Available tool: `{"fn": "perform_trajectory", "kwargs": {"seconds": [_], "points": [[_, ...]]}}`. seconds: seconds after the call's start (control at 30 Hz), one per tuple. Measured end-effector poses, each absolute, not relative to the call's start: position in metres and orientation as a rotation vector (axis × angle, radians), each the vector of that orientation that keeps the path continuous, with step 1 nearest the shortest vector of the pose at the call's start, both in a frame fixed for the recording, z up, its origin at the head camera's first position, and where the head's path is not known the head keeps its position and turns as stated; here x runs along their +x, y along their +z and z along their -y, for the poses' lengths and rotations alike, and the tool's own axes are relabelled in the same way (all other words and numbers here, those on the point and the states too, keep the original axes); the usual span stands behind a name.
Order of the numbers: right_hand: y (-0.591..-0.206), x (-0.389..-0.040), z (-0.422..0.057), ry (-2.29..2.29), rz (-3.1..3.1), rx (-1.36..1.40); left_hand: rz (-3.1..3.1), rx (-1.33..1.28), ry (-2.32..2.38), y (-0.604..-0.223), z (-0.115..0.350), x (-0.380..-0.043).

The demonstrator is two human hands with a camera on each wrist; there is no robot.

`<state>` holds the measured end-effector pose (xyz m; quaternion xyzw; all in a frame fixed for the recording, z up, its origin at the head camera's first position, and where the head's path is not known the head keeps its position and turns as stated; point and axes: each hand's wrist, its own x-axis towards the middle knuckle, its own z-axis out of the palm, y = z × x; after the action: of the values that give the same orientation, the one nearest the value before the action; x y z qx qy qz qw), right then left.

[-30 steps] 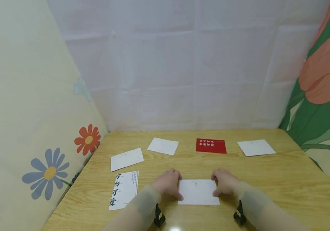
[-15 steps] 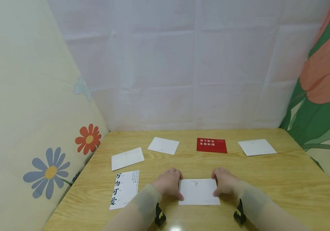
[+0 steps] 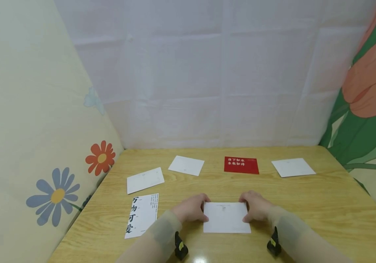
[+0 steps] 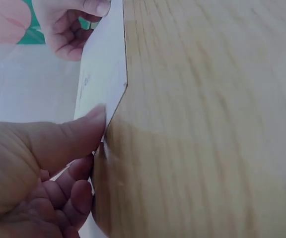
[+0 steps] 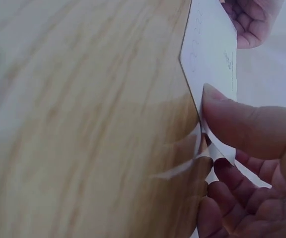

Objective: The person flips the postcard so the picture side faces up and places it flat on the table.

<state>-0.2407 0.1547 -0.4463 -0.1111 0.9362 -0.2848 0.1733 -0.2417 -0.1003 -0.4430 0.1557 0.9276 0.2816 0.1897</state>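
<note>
A white postcard (image 3: 226,219) with faint print near its far edge is at the front middle of the wooden table, between both hands. My left hand (image 3: 192,208) pinches its left side, and in the left wrist view the thumb (image 4: 78,135) lies over the edge with curled fingers below. On the opposite side my right hand (image 3: 256,206) grips the card the same way, its thumb (image 5: 247,124) on the top face in the right wrist view. The card's near edge is close to the tabletop, and its far side tilts up slightly.
Left of the hands lies a postcard with large black characters (image 3: 142,216). Behind it is a white card (image 3: 145,180). Along the back lie another white card (image 3: 186,166), a red card with white characters (image 3: 241,165) and a white card at right (image 3: 293,167). A white cloth backdrop (image 3: 175,91) hangs behind.
The far edge of the held postcard has risen slightly. My left fingers have shifted in closer along its side, and my right hand has moved only a little. The other cards lie unmoved.
</note>
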Motion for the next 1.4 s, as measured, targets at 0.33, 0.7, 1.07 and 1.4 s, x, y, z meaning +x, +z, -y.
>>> {"fn": "perform_trajectory", "kwargs": {"seconds": [0.33,0.7,1.07,1.4], "points": [[-0.449,-0.24,-0.156,-0.99,-2.644,-0.263,-2.616,0.374,0.915,-0.449,0.104,-0.246],[-0.443,-0.243,-0.157,-1.146,-2.644,-0.159,-2.643,0.359,1.057,-0.436,0.107,-0.245],[-0.426,-0.242,-0.157,-1.249,-2.71,-0.249,-2.672,0.409,1.159,-0.423,0.112,-0.249],[-0.415,-0.239,-0.161,-1.309,-2.778,-0.384,-2.821,0.641,1.11,-0.407,0.116,-0.244]]}}
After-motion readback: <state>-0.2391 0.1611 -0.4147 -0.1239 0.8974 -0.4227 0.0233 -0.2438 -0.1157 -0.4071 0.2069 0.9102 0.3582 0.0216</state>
